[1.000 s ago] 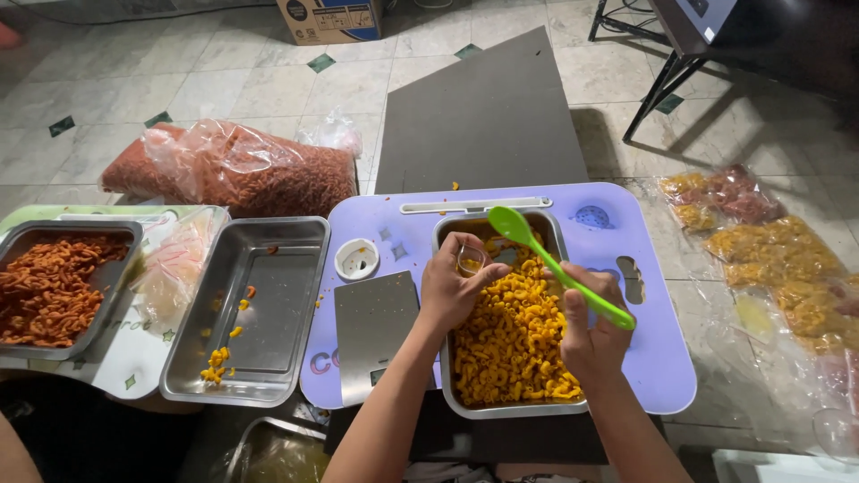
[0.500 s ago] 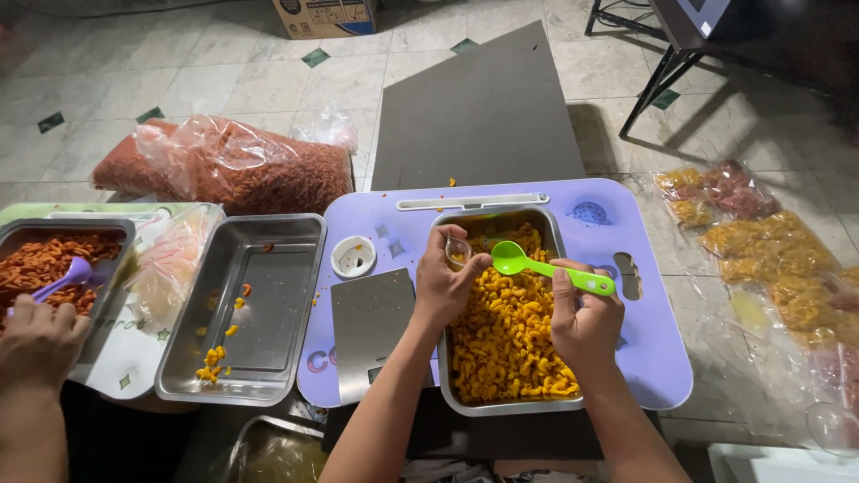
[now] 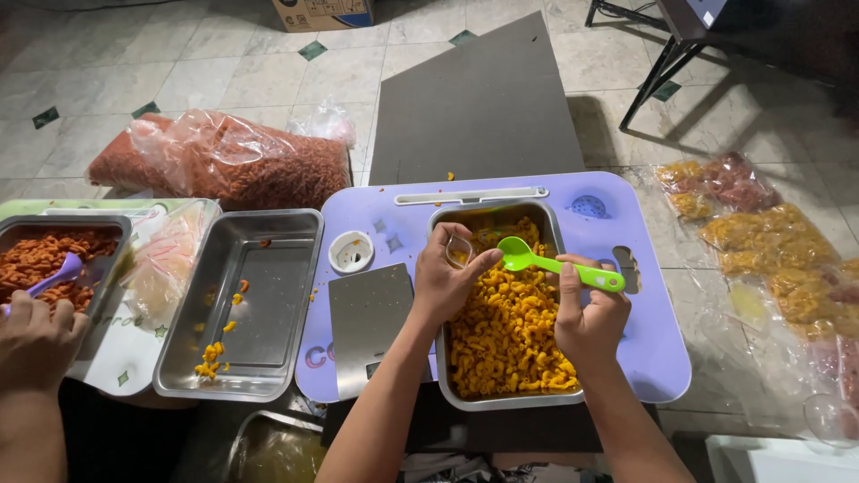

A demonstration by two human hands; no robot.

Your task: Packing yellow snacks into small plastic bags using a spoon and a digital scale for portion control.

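With the left hand [image 3: 452,282] pinching a small clear plastic bag [image 3: 459,251] and the right hand [image 3: 586,313] gripping the bright green plastic spoon [image 3: 548,262], a tilted scoop may scatter orange macaroni [image 3: 510,335] onto the lilac plastic table [image 3: 658,344].

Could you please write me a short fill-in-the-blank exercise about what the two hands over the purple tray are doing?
1. The right hand holds a spoon whose colour is ____.
2. The left hand holds a small clear bag over a metal pan of ____ macaroni.
3. The pan sits on a lap tray coloured ____.
4. Another person's hand, at the far left, holds a ____ spoon.

Missing words: green; yellow; purple; purple
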